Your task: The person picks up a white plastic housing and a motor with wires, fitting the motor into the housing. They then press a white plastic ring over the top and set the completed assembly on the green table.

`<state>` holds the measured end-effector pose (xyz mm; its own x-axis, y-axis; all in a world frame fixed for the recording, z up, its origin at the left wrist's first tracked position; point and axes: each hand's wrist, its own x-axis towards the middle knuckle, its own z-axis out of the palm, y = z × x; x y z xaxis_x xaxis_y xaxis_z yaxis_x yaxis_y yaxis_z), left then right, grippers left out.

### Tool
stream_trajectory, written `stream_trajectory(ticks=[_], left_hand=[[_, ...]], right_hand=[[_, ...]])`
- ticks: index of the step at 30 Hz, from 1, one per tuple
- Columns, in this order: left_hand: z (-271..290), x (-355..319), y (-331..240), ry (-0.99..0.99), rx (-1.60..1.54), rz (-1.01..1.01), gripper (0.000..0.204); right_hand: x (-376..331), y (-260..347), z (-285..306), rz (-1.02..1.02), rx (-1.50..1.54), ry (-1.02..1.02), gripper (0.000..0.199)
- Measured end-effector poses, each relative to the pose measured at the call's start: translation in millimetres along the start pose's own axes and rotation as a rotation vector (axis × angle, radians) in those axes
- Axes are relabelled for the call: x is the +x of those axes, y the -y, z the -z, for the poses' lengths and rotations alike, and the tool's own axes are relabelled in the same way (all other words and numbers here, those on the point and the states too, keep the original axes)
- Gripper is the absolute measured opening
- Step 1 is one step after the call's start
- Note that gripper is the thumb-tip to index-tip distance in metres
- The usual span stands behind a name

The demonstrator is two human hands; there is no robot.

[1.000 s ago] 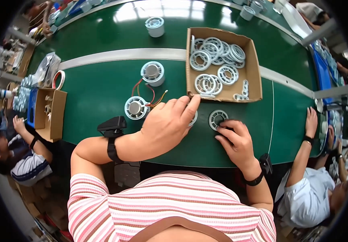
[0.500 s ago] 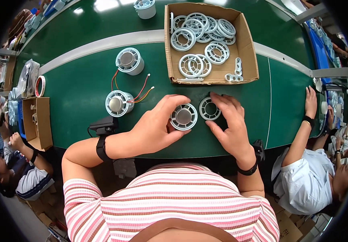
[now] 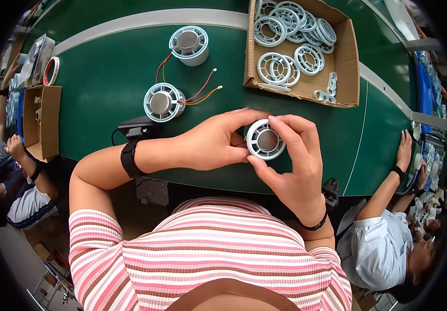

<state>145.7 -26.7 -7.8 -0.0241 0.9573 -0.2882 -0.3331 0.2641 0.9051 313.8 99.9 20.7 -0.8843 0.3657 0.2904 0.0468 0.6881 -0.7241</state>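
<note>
Both hands, left hand (image 3: 210, 145) and right hand (image 3: 291, 160), clamp one round white fan housing (image 3: 265, 139) between them, its open face upward.

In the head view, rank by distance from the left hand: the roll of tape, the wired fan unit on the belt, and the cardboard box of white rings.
From the left hand:
1. Wired fan unit, just up-left.
2. Cardboard box of white rings, upper right.
3. Roll of tape, far left.

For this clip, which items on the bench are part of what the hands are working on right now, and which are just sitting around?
In hand:
- round white fan unit, gripped by left hand and right hand
- cardboard box of white rings, close above the hands

Lying about:
- two wired fan units on the green table
- tape roll
- small cardboard box at the left
</note>
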Motion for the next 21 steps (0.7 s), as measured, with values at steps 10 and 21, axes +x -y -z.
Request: stream_trajectory(ticks=[10, 21], left_hand=[[7, 3, -1, 0.055, 0.046, 0.022, 0.065], [6, 3, -3, 0.070, 0.039, -0.012, 0.064]], right_hand=[[8, -1, 9, -0.005, 0.028, 0.094, 0.065], [13, -5, 18, -0.024, 0.042, 0.159, 0.068]])
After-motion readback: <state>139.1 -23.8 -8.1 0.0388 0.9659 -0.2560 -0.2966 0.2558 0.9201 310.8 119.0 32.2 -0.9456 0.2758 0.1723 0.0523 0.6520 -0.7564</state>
